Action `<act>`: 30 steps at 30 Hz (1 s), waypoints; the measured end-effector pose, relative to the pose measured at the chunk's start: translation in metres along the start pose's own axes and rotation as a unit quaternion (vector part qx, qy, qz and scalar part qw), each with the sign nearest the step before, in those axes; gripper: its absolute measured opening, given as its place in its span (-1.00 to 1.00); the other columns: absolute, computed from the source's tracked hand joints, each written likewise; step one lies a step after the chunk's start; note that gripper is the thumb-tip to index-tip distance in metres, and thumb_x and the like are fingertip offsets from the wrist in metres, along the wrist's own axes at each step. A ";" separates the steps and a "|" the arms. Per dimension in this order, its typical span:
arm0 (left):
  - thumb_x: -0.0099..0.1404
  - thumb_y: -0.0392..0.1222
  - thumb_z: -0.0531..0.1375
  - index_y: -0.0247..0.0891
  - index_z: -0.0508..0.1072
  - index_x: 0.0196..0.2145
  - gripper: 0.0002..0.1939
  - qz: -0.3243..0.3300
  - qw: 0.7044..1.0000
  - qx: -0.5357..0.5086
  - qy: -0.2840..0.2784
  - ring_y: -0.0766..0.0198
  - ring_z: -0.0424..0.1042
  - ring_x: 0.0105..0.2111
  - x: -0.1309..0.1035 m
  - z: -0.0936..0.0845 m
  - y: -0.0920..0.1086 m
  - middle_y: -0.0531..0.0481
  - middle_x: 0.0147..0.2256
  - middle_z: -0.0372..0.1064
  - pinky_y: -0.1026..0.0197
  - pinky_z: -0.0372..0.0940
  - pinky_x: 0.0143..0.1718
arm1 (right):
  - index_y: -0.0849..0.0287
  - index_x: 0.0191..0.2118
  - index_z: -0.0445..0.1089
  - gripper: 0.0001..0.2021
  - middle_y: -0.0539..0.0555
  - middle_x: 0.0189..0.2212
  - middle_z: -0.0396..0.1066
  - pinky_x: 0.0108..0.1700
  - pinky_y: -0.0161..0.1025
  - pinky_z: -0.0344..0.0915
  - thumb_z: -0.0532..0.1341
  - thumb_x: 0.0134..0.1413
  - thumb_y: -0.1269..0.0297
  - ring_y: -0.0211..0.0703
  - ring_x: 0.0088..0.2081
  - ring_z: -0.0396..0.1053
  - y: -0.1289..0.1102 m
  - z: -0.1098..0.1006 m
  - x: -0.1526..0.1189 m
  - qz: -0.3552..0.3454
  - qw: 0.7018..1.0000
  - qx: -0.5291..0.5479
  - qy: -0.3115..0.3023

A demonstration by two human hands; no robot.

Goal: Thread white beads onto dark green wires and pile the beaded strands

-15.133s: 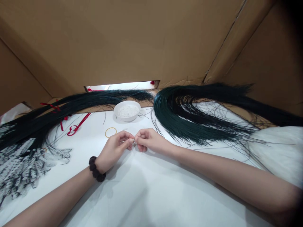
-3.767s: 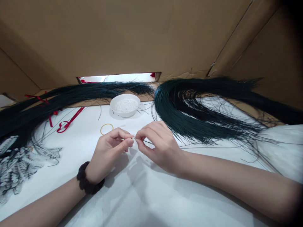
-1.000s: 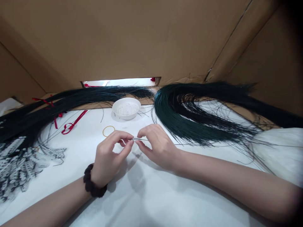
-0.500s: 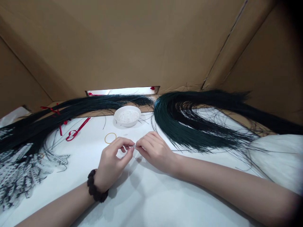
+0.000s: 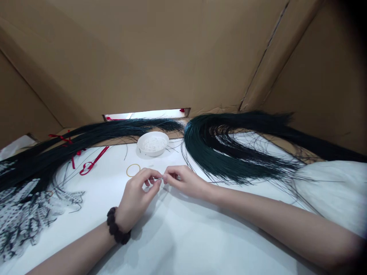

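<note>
My left hand (image 5: 137,198), with a dark scrunchie (image 5: 117,228) round its wrist, pinches a thin, wire-like piece (image 5: 156,178) between thumb and forefinger. At the other end of that piece, the fingertips of my right hand (image 5: 185,181) are pinched together, close to the left fingertips. What lies inside the right pinch is too small to make out. Both hands are just above the white tabletop (image 5: 200,236). Beyond them stands a white bowl (image 5: 152,153) of small white bits. A yellow ring (image 5: 127,170), like a rubber band, lies by my left hand.
Dark green strands (image 5: 200,152) curve across the right, beside a white bundle (image 5: 332,187). More dark strands (image 5: 114,130) stretch along the left, tied with red ribbon (image 5: 67,140). Loose red ribbon (image 5: 99,154) and black-and-white pieces (image 5: 25,214) lie left. A cardboard wall (image 5: 149,57) rises behind.
My right hand has rolled and lowered slightly, with its fingers now bent differently at the pinch. The left hand keeps nearly the same pose. The whole view has shifted a little.
</note>
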State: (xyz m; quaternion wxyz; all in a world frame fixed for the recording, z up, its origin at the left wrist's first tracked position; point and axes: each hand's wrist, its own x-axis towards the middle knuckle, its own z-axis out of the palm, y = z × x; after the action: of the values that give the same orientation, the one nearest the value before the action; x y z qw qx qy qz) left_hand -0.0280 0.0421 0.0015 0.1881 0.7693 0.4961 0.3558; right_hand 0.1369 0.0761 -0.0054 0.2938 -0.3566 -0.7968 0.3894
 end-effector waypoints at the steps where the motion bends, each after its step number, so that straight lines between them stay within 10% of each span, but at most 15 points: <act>1: 0.18 -0.27 0.04 -0.23 0.34 -0.35 -0.90 0.002 1.000 0.005 -0.001 0.32 0.28 -0.42 0.000 0.000 0.000 0.03 -0.41 0.33 0.25 0.20 -0.38 | 0.29 -0.47 0.32 -0.72 0.00 -0.56 0.28 -0.46 -0.39 0.08 -0.01 0.10 0.24 -0.35 -0.51 0.15 0.000 0.000 0.001 0.004 1.000 0.020 -0.002; 12: 0.15 -0.28 0.06 -0.23 0.33 -0.39 -0.93 0.002 0.998 0.039 0.039 0.29 0.25 -0.45 0.002 0.000 0.001 0.03 -0.45 0.30 0.24 0.18 -0.39 | 0.33 -0.38 0.36 -0.73 0.03 -0.55 0.34 -0.46 -0.40 0.18 0.12 0.00 0.17 -0.38 -0.53 0.25 0.022 -0.038 0.017 0.113 0.945 0.212 -0.221; 30: 0.23 -0.29 -0.05 -0.22 0.36 -0.29 -0.78 0.016 0.999 0.020 -0.020 0.23 0.31 -0.30 -0.002 0.002 0.004 -0.05 -0.34 0.33 0.21 0.21 -0.29 | 0.29 -0.38 0.31 -0.82 -0.07 -0.61 0.19 -0.55 -0.44 0.08 0.09 0.00 0.26 -0.43 -0.60 0.10 0.014 -0.020 0.011 0.074 0.969 0.169 -0.162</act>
State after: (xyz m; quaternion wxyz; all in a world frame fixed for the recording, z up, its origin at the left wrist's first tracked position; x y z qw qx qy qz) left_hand -0.0251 0.0386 0.0018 0.1768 0.7877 0.4868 0.3335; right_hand 0.1501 0.0987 -0.0045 0.1869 -0.2916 -0.7282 0.5914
